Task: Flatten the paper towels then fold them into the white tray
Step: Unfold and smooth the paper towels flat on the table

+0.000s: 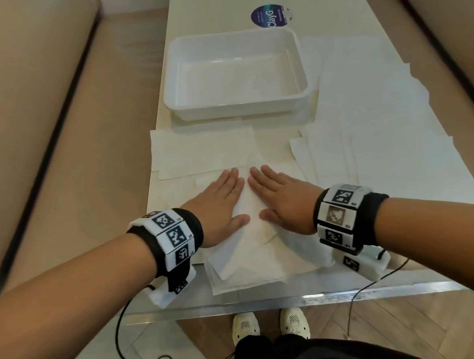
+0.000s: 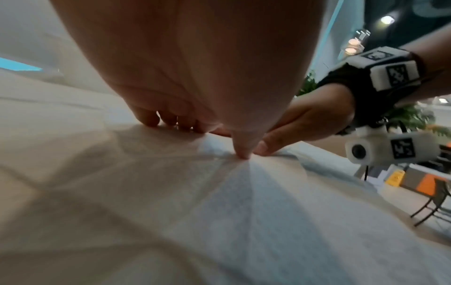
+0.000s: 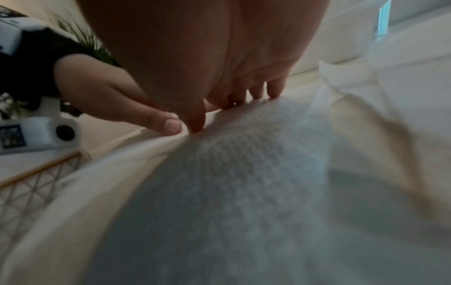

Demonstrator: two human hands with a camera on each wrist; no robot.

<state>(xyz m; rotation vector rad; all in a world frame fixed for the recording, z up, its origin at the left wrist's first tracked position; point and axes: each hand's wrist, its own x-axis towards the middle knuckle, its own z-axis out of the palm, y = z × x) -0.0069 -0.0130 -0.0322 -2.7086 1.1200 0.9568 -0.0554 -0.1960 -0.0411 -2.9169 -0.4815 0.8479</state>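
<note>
A crumpled white paper towel (image 1: 254, 236) lies near the table's front edge. Both hands press flat on it, side by side, fingers straight and pointing away from me. My left hand (image 1: 220, 202) covers its left part, my right hand (image 1: 279, 195) its right part, thumbs nearly touching. In the left wrist view the left hand (image 2: 195, 123) presses the towel (image 2: 219, 212) beside the right hand (image 2: 305, 123). The right wrist view shows the right hand (image 3: 234, 92) on the dimpled towel (image 3: 244, 173), the left hand (image 3: 117, 100) beside it. The empty white tray (image 1: 239, 105) stands beyond the hands.
More flat paper towels (image 1: 371, 122) spread over the table's right side, and another sheet (image 1: 206, 150) lies just in front of the tray. A round dark sticker (image 1: 269, 16) sits behind the tray. Beige benches flank the narrow table (image 1: 273, 303). Cables hang off the front edge.
</note>
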